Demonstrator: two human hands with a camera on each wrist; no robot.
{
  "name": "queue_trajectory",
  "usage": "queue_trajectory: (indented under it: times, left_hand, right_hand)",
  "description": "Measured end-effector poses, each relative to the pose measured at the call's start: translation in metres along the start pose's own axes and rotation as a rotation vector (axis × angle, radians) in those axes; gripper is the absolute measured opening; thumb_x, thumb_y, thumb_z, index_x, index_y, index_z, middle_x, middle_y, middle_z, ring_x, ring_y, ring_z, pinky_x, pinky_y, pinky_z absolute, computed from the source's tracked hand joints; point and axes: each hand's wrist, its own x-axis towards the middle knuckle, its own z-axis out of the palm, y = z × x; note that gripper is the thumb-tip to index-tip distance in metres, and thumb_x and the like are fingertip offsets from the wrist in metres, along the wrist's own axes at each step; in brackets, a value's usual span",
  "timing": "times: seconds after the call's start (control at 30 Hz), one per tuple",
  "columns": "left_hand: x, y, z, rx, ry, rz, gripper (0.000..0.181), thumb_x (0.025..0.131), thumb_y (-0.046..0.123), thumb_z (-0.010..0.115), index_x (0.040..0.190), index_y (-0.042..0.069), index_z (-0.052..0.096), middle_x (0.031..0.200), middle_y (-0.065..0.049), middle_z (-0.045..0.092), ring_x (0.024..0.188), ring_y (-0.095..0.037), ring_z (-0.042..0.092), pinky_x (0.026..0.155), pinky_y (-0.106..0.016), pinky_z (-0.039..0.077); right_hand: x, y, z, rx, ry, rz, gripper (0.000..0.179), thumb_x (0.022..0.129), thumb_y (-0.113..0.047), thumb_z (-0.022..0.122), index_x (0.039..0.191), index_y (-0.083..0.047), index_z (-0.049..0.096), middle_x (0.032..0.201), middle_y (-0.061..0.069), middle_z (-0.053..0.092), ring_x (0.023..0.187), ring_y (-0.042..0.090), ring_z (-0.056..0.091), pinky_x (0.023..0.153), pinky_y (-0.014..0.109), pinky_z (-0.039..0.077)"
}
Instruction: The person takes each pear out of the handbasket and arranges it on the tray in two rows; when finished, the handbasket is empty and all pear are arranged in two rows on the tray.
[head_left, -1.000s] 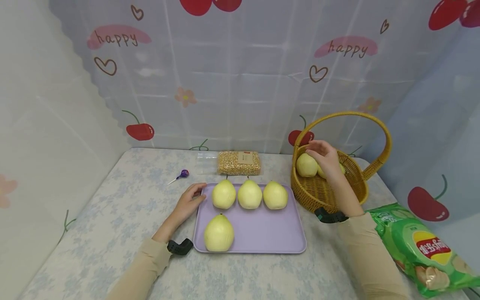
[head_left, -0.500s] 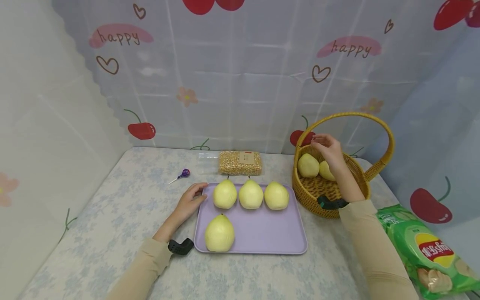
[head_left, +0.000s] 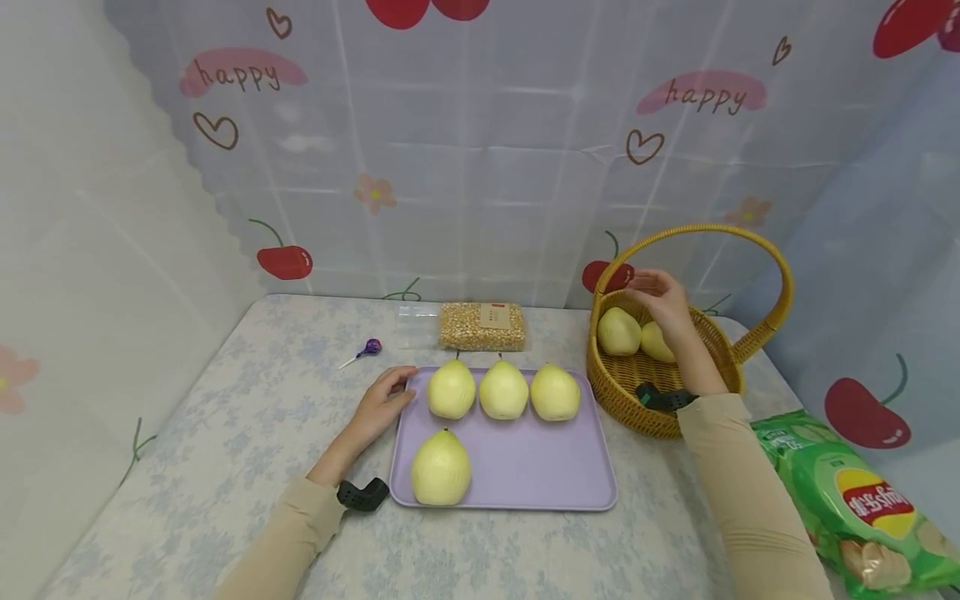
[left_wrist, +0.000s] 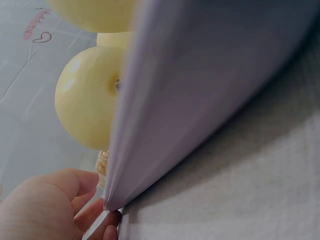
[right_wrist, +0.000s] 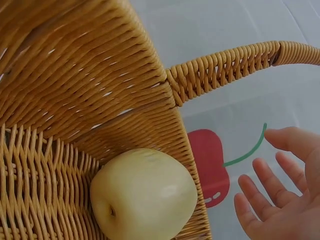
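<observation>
My left hand holds the far left corner of a lilac tray, its fingers at the rim. In the left wrist view, the thumb and fingers bend about that corner. Three pale yellow pears stand in a row along the tray's far side, and another pear stands at its near left. My right hand hovers over the wicker basket with nothing in its relaxed, parted fingers. Inside the basket lie a pear and a second pear, partly hidden by the right hand.
Behind the tray lies a clear bag of corn kernels, with a purple lollipop to its left. A green chip bag lies at the right. The basket's tall handle arches above the right hand. A printed curtain hangs behind.
My right hand has shifted slightly right and back over the basket, uncovering more of the second pear. The left hand stays at the tray's corner.
</observation>
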Motion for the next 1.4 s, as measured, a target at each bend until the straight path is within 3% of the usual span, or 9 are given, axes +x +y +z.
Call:
queue_trajectory:
  times: [0.3, 0.47, 0.6, 0.77, 0.93, 1.13, 1.3, 1.4]
  left_hand:
    - [0.0, -0.004, 0.001, 0.011, -0.001, 0.013, 0.04, 0.094, 0.002, 0.054, 0.131, -0.011, 0.049, 0.135, -0.028, 0.048, 0.121, -0.043, 0.05, 0.105, -0.053, 0.042]
    - [0.006, -0.026, 0.006, 0.018, 0.018, 0.028, 0.039, 0.095, 0.004, 0.054, 0.132, -0.007, 0.05, 0.136, -0.025, 0.049, 0.121, -0.041, 0.051, 0.106, -0.053, 0.042]
    - [0.009, -0.038, 0.007, 0.021, 0.019, -0.009, 0.039, 0.095, 0.009, 0.056, 0.133, 0.001, 0.052, 0.139, -0.018, 0.049, 0.124, -0.035, 0.051, 0.107, -0.049, 0.043]
    - [0.009, -0.038, 0.006, 0.004, 0.013, -0.052, 0.04, 0.095, 0.012, 0.056, 0.134, 0.004, 0.052, 0.141, -0.016, 0.048, 0.125, -0.033, 0.05, 0.108, -0.048, 0.042]
    - [0.009, -0.036, 0.005, 0.006, 0.007, -0.054, 0.04, 0.095, 0.012, 0.055, 0.134, 0.004, 0.051, 0.141, -0.016, 0.048, 0.125, -0.033, 0.05, 0.108, -0.048, 0.042]
    - [0.01, -0.036, 0.005, 0.008, 0.008, -0.052, 0.04, 0.095, 0.013, 0.056, 0.134, 0.005, 0.052, 0.141, -0.015, 0.048, 0.125, -0.032, 0.05, 0.108, -0.048, 0.042]
    - [0.01, -0.037, 0.005, 0.008, 0.007, -0.042, 0.039, 0.095, 0.013, 0.056, 0.134, 0.004, 0.052, 0.141, -0.015, 0.048, 0.125, -0.032, 0.05, 0.108, -0.048, 0.042]
    - [0.009, -0.038, 0.005, 0.006, 0.002, -0.041, 0.039, 0.096, 0.012, 0.055, 0.134, 0.004, 0.052, 0.141, -0.015, 0.048, 0.126, -0.033, 0.049, 0.109, -0.048, 0.042]
  right_hand:
    - [-0.002, 0.007, 0.001, -0.013, -0.027, -0.035, 0.03, 0.089, -0.009, 0.065, 0.117, -0.015, 0.053, 0.103, -0.005, 0.059, 0.089, -0.005, 0.055, 0.075, 0.007, 0.051]
    - [-0.002, 0.012, -0.001, -0.022, -0.035, -0.032, 0.03, 0.089, -0.01, 0.065, 0.117, -0.016, 0.053, 0.106, -0.002, 0.058, 0.09, -0.004, 0.055, 0.077, 0.009, 0.051]
    - [-0.002, 0.017, -0.002, -0.046, -0.052, -0.018, 0.031, 0.09, -0.011, 0.064, 0.118, -0.016, 0.053, 0.106, -0.003, 0.058, 0.091, -0.004, 0.055, 0.08, 0.014, 0.053]
    - [-0.001, 0.019, -0.003, -0.079, -0.077, 0.006, 0.035, 0.092, -0.011, 0.063, 0.124, -0.011, 0.05, 0.11, -0.002, 0.056, 0.093, -0.003, 0.053, 0.081, 0.016, 0.052]
    - [-0.001, 0.017, -0.003, -0.099, -0.087, 0.019, 0.037, 0.092, -0.013, 0.062, 0.126, -0.008, 0.049, 0.114, 0.004, 0.055, 0.093, -0.004, 0.053, 0.08, 0.014, 0.051]
    - [-0.002, 0.016, -0.001, -0.109, -0.113, 0.02, 0.05, 0.092, -0.012, 0.062, 0.134, 0.007, 0.042, 0.119, 0.012, 0.054, 0.091, -0.006, 0.053, 0.079, 0.012, 0.052]
    - [-0.002, 0.017, -0.001, -0.109, -0.134, 0.023, 0.053, 0.091, -0.01, 0.063, 0.135, 0.009, 0.04, 0.116, 0.01, 0.054, 0.089, -0.008, 0.053, 0.077, 0.009, 0.05]
    - [-0.002, 0.019, -0.001, -0.135, -0.149, 0.033, 0.054, 0.091, -0.011, 0.063, 0.136, 0.008, 0.039, 0.12, 0.015, 0.053, 0.089, -0.007, 0.052, 0.076, 0.007, 0.048]
